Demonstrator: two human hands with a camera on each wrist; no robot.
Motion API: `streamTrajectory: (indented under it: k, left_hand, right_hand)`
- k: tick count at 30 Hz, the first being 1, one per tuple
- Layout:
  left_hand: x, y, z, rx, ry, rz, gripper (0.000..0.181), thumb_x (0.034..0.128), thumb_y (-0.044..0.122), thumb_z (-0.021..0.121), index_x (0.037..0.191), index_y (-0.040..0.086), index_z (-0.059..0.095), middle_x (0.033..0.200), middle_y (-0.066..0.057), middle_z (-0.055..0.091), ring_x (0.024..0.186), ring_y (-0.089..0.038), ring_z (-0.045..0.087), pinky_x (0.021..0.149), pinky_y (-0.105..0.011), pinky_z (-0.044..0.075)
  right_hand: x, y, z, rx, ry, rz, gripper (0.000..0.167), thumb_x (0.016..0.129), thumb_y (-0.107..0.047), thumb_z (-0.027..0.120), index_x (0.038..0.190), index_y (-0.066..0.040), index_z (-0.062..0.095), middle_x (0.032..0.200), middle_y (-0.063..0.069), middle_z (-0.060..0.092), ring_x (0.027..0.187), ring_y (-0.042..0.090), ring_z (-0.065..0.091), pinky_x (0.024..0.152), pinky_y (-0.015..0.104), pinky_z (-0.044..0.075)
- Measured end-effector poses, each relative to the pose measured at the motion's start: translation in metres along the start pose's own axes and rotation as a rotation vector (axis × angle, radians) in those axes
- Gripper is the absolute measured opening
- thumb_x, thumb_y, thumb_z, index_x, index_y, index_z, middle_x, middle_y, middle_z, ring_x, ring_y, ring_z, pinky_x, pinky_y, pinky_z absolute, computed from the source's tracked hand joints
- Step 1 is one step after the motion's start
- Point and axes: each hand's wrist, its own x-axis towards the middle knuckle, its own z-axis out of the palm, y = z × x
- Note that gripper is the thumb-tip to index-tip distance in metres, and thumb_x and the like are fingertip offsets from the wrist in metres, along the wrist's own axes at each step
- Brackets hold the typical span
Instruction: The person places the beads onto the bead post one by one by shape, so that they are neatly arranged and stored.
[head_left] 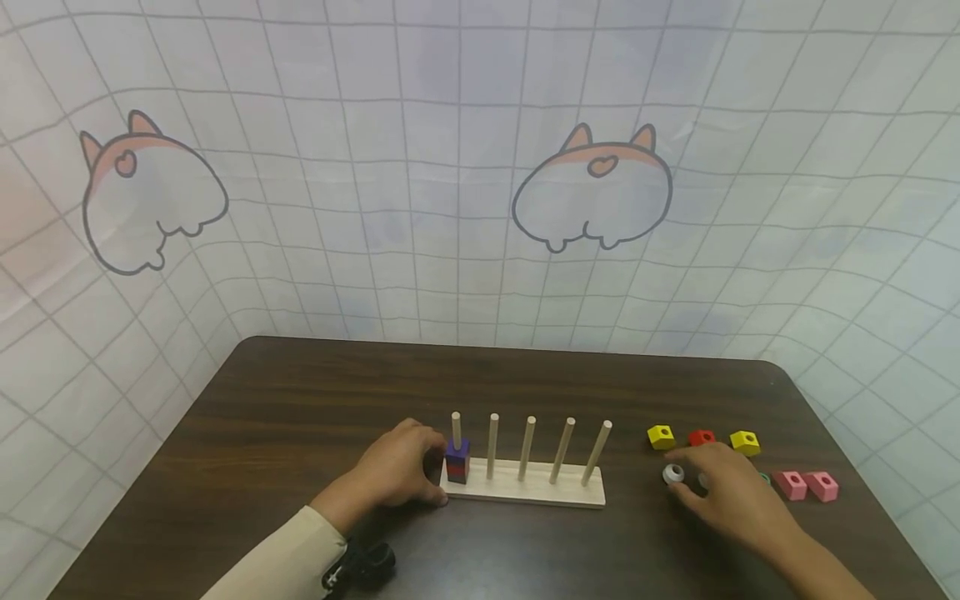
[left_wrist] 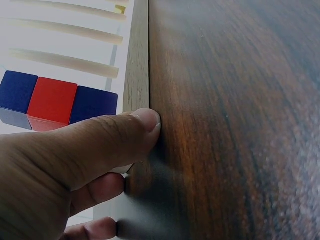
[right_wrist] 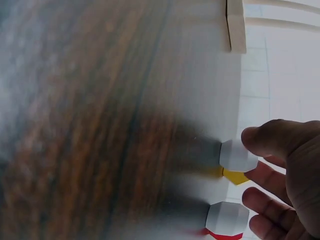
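Your left grip (head_left: 401,463) holds rack (head_left: 525,485); right grip (head_left: 735,493) pinches white bead (right_wrist: 236,157) nearer surface's (head_left: 360,371) right edge: likely pickup, lift next.

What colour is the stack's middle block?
The middle block is red, clearest in the left wrist view.

Left hand (head_left: 397,468) reaching forward, thumb (left_wrist: 107,142) stretched out, fingers (left_wrist: 106,187) bent below it; forearm (head_left: 273,557) (pale sleeve) enters from lower left. Right hand (head_left: 738,496) well apart, back facing up, thumb and index finger curved into a pinch, wrist (head_left: 791,542) bare.
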Motion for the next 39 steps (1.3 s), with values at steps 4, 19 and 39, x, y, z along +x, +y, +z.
streamTrajectory:
  k: [4,19,39]
  left_hand:
    - [0.001,-0.001,0.002,0.004,-0.005,0.0,0.056,0.0591,0.034,0.099,0.104,0.014,0.073,0.109,-0.002,0.069,0.112,-0.028,0.058,0.089,-0.049,0.052]
    - [0.006,0.0,0.002,0.008,-0.005,0.017,0.056,0.0599,0.035,0.098,0.105,0.014,0.073,0.108,-0.001,0.07,0.113,-0.028,0.058,0.091,-0.049,0.051]
    - [0.0,0.0,0.0,-0.003,-0.005,0.009,0.054,0.0598,0.034,0.098,0.103,0.014,0.072,0.11,-0.002,0.07,0.115,-0.028,0.057,0.092,-0.051,0.051]
  right_hand:
    - [0.0,0.002,0.001,-0.003,-0.008,0.012,0.025,0.081,-0.02,0.087,0.103,-0.015,0.075,0.099,-0.004,0.072,0.094,0.024,0.065,0.08,0.05,0.052]
    - [0.006,0.001,-0.001,-0.043,0.092,-0.03,0.031,0.072,-0.016,0.092,0.091,-0.02,0.067,0.092,-0.007,0.069,0.081,0.016,0.061,0.07,0.043,0.053]
    - [0.021,-0.046,-0.041,0.077,0.129,-0.028,0.031,0.076,-0.014,0.09,0.097,-0.025,0.07,0.095,-0.014,0.07,0.081,0.005,0.064,0.068,0.034,0.055]
